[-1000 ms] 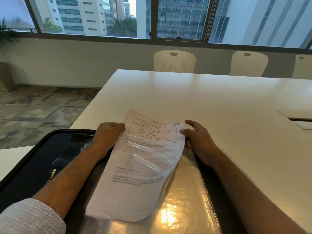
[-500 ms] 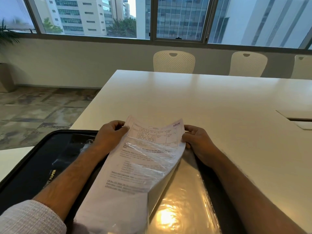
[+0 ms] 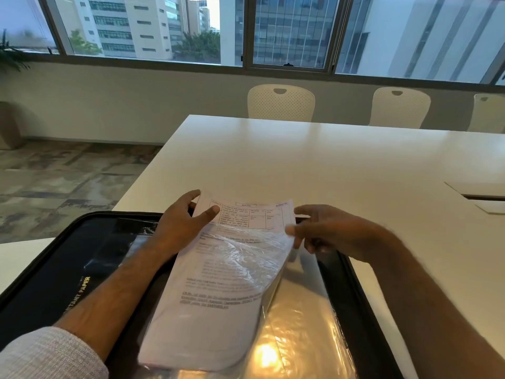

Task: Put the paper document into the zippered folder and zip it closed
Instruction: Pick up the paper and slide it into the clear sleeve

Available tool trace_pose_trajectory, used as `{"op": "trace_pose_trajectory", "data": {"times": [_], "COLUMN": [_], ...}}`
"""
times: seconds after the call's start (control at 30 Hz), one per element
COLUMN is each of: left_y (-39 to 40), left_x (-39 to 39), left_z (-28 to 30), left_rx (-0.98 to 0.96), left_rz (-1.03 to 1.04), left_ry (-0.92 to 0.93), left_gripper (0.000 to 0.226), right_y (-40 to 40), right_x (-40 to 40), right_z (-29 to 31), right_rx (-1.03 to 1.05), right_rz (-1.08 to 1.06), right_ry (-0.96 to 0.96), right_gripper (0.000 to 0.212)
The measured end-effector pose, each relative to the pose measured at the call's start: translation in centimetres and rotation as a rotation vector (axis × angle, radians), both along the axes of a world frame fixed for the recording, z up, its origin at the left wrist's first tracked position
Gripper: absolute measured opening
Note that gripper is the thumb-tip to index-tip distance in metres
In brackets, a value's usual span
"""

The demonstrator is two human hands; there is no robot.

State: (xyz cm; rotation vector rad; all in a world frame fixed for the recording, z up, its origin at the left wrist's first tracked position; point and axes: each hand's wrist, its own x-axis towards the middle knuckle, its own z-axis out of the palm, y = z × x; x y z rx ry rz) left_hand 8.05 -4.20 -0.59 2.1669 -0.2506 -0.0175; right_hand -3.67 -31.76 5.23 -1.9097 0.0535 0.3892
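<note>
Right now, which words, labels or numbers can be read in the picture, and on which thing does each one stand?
"slice": pale print at the top right corner of the paper document.
"PAPER": yellow letters on the black zippered folder; the word before it is partly hidden by the left arm and ends in "TANT".
Table cells and paragraphs on the document: too small and blurred to read.

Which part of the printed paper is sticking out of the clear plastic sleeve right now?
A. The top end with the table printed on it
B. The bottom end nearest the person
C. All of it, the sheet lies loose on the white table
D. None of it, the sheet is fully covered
A. The paper document shows its top edge with the printed table bare, pinched by the left hand, while crinkled clear plastic sleeve covers the text below.
</note>
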Motion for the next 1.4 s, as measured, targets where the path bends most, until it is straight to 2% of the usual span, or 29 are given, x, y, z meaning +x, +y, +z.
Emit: {"op": "trace_pose_trajectory", "data": {"times": [0.13, 0.2, 0.3, 0.37, 0.5, 0.53, 0.67, 0.77, 0.83, 0.93, 1.03, 1.1, 1.17, 1.23, 1.33, 1.4], "left_y": [-0.1, -0.2, -0.1, 0.0, -0.1, -0.1, -0.3, -0.3, -0.3, -0.2, -0.2, -0.2, -0.1, 0.0, -0.2, -0.2], "left_x": [-0.1, -0.2, -0.5, -0.6, -0.5, -0.5, -0.2, -0.1, -0.2, 0.0, -0.1, -0.3, -0.3, -0.3, -0.3, -0.3], "left_z": [-0.1, 0.1, 0.2, 0.1, -0.1, -0.1, -0.3, -0.7, -0.7, -0.8, -0.7, -0.6, -0.5, -0.3, -0.2, -0.1], "left_rx": [0.054, 0.074, 0.071, 0.084, 0.115, 0.119, 0.109, 0.171, 0.189, 0.213, 0.225, 0.240, 0.240, 0.221, 0.157, 0.104], "left_rz": [0.001, -0.001, -0.016, -0.030, -0.011, -0.006, 0.028, 0.077, 0.080, 0.067, 0.050, 0.040, 0.027, 0.017, -0.006, -0.006], "left_ry": [-0.009, -0.006, -0.027, -0.060, -0.079, -0.074, -0.052, -0.127, -0.141, -0.127, -0.100, -0.086, -0.085, -0.091, -0.084, -0.062], "left_gripper": [0.070, 0.073, 0.075, 0.076, 0.079, 0.080, 0.073, 0.069, 0.067, 0.057, 0.055, 0.058, 0.059, 0.056, 0.050, 0.051], "right_y": [0.2, 0.8, 1.2, 1.2, 0.8, 0.7, 0.9, 1.5, 1.5, 0.6, 0.1, 0.3, 0.4, 0.4, 0.3, 0.6], "right_x": [0.2, 0.7, 1.4, 1.5, 1.1, 1.0, 1.5, 1.6, 1.4, 0.6, 0.1, 0.1, 0.2, 0.3, 0.8, 1.3], "right_z": [-1.0, -1.9, -2.7, -2.8, -2.2, -2.2, -3.4, -3.6, -3.2, -2.1, -1.8, -2.1, -2.4, -2.5, -2.8, -3.4], "right_rx": [-0.111, -0.166, -0.270, -0.294, -0.033, -0.024, -0.216, -0.276, -0.244, -0.197, -0.375, -0.477, -0.431, -0.285, -0.078, -0.016], "right_rz": [-0.047, -0.138, -0.277, -0.316, -0.304, -0.294, -0.346, -0.358, -0.310, -0.085, 0.061, 0.072, 0.057, -0.026, -0.290, -0.439], "right_ry": [0.124, 0.092, -0.077, -0.125, -0.081, -0.083, -0.193, -0.261, -0.222, -0.031, 0.040, 0.019, -0.001, -0.036, -0.109, -0.130], "right_gripper": [0.085, 0.088, 0.084, 0.076, 0.072, 0.073, 0.074, 0.070, 0.075, 0.099, 0.121, 0.124, 0.120, 0.105, 0.079, 0.067]}}
